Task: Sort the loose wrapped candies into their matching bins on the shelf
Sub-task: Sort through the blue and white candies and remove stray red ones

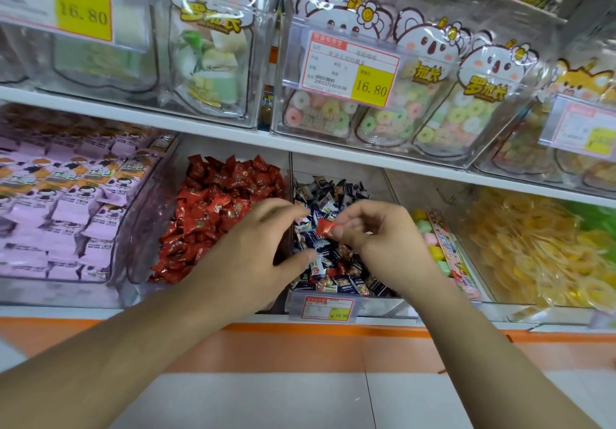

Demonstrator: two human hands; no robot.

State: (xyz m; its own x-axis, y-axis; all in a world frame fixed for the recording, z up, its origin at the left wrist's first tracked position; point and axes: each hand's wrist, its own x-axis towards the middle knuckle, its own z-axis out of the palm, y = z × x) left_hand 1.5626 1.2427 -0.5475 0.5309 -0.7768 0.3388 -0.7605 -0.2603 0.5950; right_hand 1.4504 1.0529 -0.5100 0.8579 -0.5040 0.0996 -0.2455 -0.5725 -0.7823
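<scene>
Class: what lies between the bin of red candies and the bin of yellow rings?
In the head view: the dark-blue candy bin, then pastel cubes.

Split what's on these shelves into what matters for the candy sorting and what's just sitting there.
In the job:
right hand, pinching a red candy
left hand, open
bin of red candies
bin of dark blue candies, with a few red ones mixed in

Just there:
purple packets
yellow ring sweets
ring gummy bags
price tag

Red wrapped candy [324, 227] pinched above navy-candy bin [346, 302]; red-candy bin [160, 202] adjacent at 9 o'clock, full.
</scene>
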